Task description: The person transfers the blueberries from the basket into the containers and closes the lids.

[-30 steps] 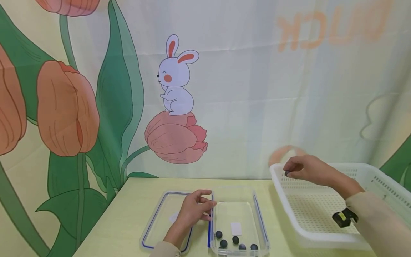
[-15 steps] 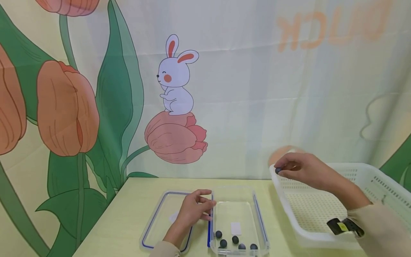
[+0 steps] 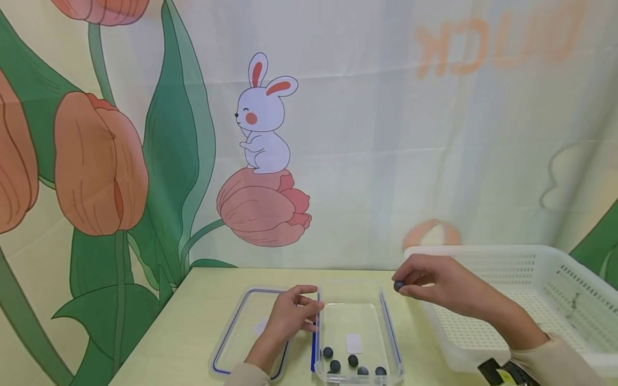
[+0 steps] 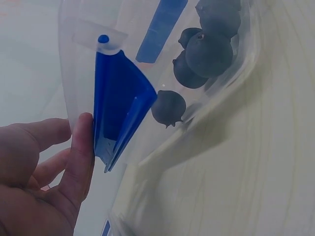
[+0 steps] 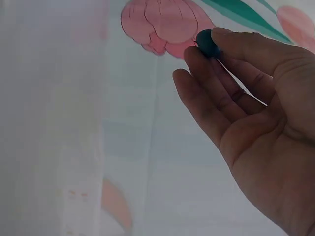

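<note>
A dark blueberry [image 3: 398, 286] is pinched between the thumb and fingertips of my right hand [image 3: 446, 284], in the air just left of the white basket. The right wrist view shows the same blueberry [image 5: 208, 43] at the fingertips. My left hand [image 3: 289, 316] holds the left wall of a clear plastic container [image 3: 393, 332], thumb at the rim and fingers outside. In the left wrist view, a finger lies beside the container's blue latch [image 4: 115, 93]. Several blueberries [image 3: 353, 361] lie at the container's near end; the left wrist view shows some [image 4: 209, 54] through the wall.
A clear lid [image 3: 236, 332] with a blue seal lies left of the container, partly under my left forearm. The white perforated basket [image 3: 521, 254] stands at right. Behind the pale yellow table [image 3: 183, 311] hangs a printed curtain [image 3: 357, 161].
My right hand has moved left and down with the blueberry, from over the basket to beyond its left rim. The left hand and container have stayed in place.
</note>
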Motion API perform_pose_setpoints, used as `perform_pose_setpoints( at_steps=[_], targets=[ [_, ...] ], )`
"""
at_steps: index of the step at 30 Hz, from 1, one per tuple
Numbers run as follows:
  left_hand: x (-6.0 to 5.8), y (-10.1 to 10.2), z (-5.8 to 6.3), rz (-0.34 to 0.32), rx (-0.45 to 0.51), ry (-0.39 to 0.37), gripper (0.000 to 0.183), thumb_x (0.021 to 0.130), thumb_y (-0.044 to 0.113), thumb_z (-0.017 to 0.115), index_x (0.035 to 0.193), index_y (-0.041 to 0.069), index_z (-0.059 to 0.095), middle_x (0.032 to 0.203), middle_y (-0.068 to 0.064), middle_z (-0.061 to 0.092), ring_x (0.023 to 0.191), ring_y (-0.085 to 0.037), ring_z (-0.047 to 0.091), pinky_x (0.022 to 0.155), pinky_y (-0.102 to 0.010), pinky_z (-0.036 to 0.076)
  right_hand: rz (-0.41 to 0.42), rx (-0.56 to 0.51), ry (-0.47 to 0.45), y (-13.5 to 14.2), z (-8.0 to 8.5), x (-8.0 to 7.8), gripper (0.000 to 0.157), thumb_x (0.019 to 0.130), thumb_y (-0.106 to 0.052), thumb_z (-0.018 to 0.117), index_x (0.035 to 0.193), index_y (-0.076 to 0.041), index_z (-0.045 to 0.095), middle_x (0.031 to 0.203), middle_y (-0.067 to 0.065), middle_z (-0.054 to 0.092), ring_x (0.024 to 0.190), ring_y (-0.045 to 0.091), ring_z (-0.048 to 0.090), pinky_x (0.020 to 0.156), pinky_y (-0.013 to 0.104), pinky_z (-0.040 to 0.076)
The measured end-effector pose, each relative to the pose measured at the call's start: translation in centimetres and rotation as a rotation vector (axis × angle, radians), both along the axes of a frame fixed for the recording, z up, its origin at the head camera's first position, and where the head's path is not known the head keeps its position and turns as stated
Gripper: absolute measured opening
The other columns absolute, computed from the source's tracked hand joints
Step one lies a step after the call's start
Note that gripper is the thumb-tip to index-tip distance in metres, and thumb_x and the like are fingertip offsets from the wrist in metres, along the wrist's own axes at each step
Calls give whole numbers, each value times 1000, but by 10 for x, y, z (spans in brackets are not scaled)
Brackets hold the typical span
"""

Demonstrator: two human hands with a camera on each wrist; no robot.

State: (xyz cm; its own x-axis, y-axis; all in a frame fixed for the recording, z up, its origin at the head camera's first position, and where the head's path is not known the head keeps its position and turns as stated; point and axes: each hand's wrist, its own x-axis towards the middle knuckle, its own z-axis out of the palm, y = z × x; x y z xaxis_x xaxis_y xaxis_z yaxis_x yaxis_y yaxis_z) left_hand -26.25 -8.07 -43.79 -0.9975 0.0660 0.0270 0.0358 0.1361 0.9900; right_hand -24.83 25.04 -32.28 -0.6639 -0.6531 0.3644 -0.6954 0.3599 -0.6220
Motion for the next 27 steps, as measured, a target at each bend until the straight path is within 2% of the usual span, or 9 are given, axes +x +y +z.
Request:
perform_pose_setpoints(
  at_steps=[10, 16, 19, 23, 27],
  targets=[
    [-1, 0, -1, 13, 1, -6, 50, 95, 7, 80, 141, -3, 62, 98, -11, 68, 74, -17, 68, 61, -33, 67, 168, 22, -87, -27, -37, 14, 15, 101, -7, 74, 114, -11, 70, 105, 1, 74, 92, 13, 73, 84, 31, 65],
    [-2, 2, -1, 16, -5, -13, 49, 96, 8, 80, 141, -1, 62, 99, -11, 67, 75, -18, 69, 62, -33, 67, 202, 71, -172, -35, -56, 17, 10, 102, -11, 74, 111, -14, 70, 105, -4, 72, 94, 10, 73, 83, 30, 64],
    [-2, 2, 0, 13, -5, -8, 49, 96, 8, 79, 142, -1, 62, 99, -11, 67, 75, -18, 69, 62, -33, 67, 224, 72, -165, -38, -62, 16, 10, 101, -10, 74, 109, -14, 70, 104, -3, 72, 95, 9, 73, 81, 31, 65],
    [-2, 1, 0, 10, 2, -5, 49, 96, 8, 79, 141, -2, 62, 99, -12, 67, 75, -18, 69, 62, -34, 67, 241, 75, -163, -41, -66, 16, 11, 100, -7, 75, 108, -14, 71, 104, -3, 72, 95, 8, 73, 80, 30, 65],
    [-2, 1, -1, 11, 3, -13, 50, 96, 9, 80, 141, -2, 63, 99, -11, 68, 75, -18, 69, 62, -34, 67, 219, 111, -201, -45, -66, 17, 11, 100, -8, 75, 108, -15, 72, 104, -7, 71, 95, 5, 72, 80, 29, 64]
  ],
)
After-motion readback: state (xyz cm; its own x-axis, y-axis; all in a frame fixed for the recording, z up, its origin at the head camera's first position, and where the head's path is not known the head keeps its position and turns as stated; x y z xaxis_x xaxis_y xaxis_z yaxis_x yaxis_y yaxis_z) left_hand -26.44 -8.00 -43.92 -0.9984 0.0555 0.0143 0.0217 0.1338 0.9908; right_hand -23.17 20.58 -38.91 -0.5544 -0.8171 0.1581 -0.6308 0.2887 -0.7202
